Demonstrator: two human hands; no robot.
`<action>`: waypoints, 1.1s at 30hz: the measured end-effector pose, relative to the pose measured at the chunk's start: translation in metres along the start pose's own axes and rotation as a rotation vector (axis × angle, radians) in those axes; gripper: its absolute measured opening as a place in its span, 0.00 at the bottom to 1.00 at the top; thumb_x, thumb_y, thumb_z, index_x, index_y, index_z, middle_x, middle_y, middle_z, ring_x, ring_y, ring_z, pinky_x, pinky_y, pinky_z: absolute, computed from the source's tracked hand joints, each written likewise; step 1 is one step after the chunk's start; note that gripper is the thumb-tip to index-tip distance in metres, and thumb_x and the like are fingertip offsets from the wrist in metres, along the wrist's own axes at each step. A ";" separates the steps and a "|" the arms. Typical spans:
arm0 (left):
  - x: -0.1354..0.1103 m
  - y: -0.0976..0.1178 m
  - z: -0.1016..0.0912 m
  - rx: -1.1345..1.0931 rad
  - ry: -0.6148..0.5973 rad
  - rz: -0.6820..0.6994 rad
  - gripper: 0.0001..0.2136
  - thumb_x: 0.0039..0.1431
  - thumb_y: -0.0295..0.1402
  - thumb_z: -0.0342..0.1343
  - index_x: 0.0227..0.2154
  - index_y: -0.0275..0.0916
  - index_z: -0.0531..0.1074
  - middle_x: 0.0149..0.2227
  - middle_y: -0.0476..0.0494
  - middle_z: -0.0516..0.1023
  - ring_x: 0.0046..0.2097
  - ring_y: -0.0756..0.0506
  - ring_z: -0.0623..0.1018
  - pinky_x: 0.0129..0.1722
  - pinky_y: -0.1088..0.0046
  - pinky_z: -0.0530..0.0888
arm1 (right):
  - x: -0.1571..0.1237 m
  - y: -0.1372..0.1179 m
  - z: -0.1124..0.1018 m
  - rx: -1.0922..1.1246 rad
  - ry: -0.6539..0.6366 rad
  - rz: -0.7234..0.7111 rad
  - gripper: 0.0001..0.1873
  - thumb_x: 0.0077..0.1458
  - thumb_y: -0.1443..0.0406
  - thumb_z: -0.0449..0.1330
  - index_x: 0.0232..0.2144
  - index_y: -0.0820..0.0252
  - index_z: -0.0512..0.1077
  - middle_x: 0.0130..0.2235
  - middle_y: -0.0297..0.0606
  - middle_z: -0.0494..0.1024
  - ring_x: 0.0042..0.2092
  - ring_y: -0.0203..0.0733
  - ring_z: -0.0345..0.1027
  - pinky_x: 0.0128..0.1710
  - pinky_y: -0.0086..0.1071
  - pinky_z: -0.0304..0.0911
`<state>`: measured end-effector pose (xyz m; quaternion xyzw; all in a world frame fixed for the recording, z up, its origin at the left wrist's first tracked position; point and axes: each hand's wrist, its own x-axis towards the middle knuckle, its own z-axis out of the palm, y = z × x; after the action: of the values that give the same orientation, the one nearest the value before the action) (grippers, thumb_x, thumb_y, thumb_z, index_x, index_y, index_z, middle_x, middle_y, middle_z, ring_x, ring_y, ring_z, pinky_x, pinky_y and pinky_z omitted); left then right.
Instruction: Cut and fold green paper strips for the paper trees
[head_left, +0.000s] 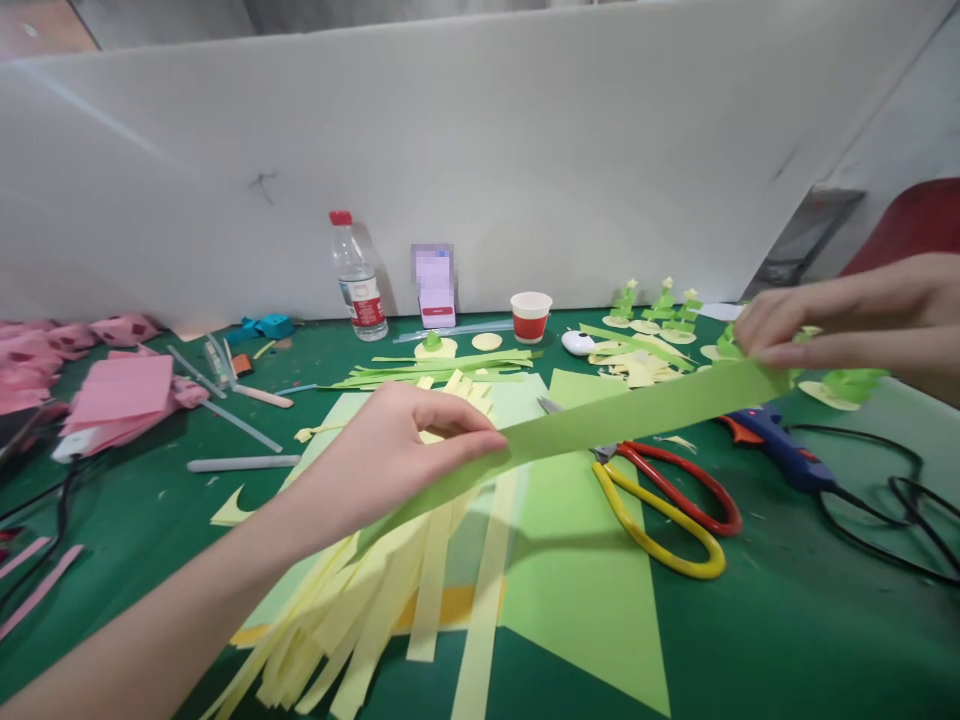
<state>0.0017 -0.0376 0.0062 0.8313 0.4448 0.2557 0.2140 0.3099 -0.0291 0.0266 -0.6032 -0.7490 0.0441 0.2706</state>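
Note:
A long green paper strip is stretched in the air between my two hands. My left hand pinches its lower left end, fingers closed over it. My right hand pinches the upper right end, and a small folded green piece shows beside those fingers. Below the strip lie several pale yellow paper strips fanned over light green paper sheets on the green table.
Red and yellow scissors lie just right of the sheets. A blue glue gun with black cable lies at right. Further back stand a water bottle, a red cup, small green paper trees; pink paper at left.

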 end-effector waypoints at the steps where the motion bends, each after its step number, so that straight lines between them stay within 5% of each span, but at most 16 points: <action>1: 0.002 -0.002 0.002 -0.031 -0.042 -0.032 0.09 0.51 0.36 0.55 0.21 0.42 0.76 0.24 0.53 0.79 0.26 0.50 0.76 0.23 0.81 0.71 | 0.001 -0.001 0.000 -0.012 -0.097 0.003 0.35 0.31 0.36 0.49 0.20 0.60 0.75 0.29 0.36 0.77 0.35 0.40 0.71 0.31 0.33 0.62; 3: 0.003 -0.004 0.008 -0.087 -0.129 -0.080 0.09 0.51 0.34 0.55 0.21 0.40 0.76 0.20 0.53 0.77 0.21 0.53 0.73 0.17 0.84 0.66 | 0.000 -0.007 0.005 -0.062 -0.243 -0.006 0.34 0.40 0.40 0.48 0.26 0.60 0.77 0.34 0.36 0.78 0.37 0.41 0.71 0.34 0.36 0.60; 8: 0.000 -0.004 0.029 -0.171 -0.287 -0.135 0.09 0.53 0.34 0.54 0.23 0.38 0.76 0.21 0.53 0.76 0.20 0.55 0.69 0.17 0.84 0.63 | -0.019 -0.041 0.042 0.019 -0.261 -0.295 0.18 0.53 0.52 0.52 0.38 0.53 0.75 0.40 0.35 0.77 0.38 0.41 0.71 0.33 0.33 0.64; 12: -0.006 0.001 0.037 -0.176 -0.337 -0.078 0.10 0.55 0.35 0.52 0.25 0.38 0.76 0.22 0.51 0.76 0.22 0.53 0.68 0.20 0.81 0.63 | -0.034 -0.066 0.069 0.136 -0.322 -0.406 0.09 0.51 0.67 0.54 0.29 0.57 0.75 0.29 0.33 0.77 0.29 0.35 0.69 0.27 0.28 0.62; 16: -0.005 0.002 0.032 -0.144 -0.375 -0.085 0.11 0.55 0.36 0.51 0.24 0.38 0.76 0.21 0.51 0.75 0.22 0.53 0.67 0.19 0.80 0.62 | -0.032 -0.069 0.068 0.210 -0.370 -0.357 0.11 0.50 0.71 0.53 0.22 0.59 0.73 0.22 0.31 0.75 0.23 0.31 0.65 0.21 0.24 0.57; 21: 0.008 -0.011 0.011 -0.057 -0.326 -0.145 0.11 0.52 0.37 0.53 0.21 0.38 0.75 0.19 0.52 0.74 0.19 0.53 0.68 0.16 0.82 0.61 | -0.011 -0.040 0.044 0.163 -0.356 -0.281 0.12 0.52 0.63 0.53 0.21 0.58 0.72 0.23 0.34 0.74 0.23 0.34 0.66 0.21 0.25 0.60; 25: 0.017 -0.030 -0.002 -0.039 -0.323 -0.109 0.11 0.52 0.35 0.53 0.19 0.39 0.74 0.20 0.50 0.77 0.23 0.51 0.76 0.21 0.82 0.69 | 0.001 -0.022 0.029 0.073 -0.424 -0.298 0.12 0.51 0.61 0.53 0.21 0.57 0.71 0.21 0.35 0.73 0.20 0.35 0.65 0.17 0.26 0.59; 29: 0.022 -0.045 -0.001 -0.065 -0.159 -0.097 0.10 0.56 0.29 0.47 0.30 0.37 0.74 0.32 0.44 0.81 0.34 0.48 0.79 0.33 0.74 0.76 | -0.003 -0.028 0.039 0.057 -0.458 -0.293 0.12 0.52 0.62 0.51 0.22 0.57 0.71 0.23 0.35 0.74 0.23 0.36 0.66 0.20 0.27 0.60; 33: 0.015 -0.035 0.016 0.042 0.019 0.036 0.23 0.48 0.15 0.37 0.38 0.38 0.73 0.45 0.46 0.76 0.49 0.47 0.73 0.48 0.64 0.70 | -0.011 -0.046 0.062 0.102 -0.482 -0.275 0.12 0.53 0.65 0.50 0.23 0.58 0.70 0.26 0.34 0.75 0.25 0.35 0.66 0.24 0.27 0.61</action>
<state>-0.0032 -0.0087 -0.0229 0.8411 0.4368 0.2579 0.1877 0.2428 -0.0353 -0.0119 -0.4536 -0.8634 0.1866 0.1180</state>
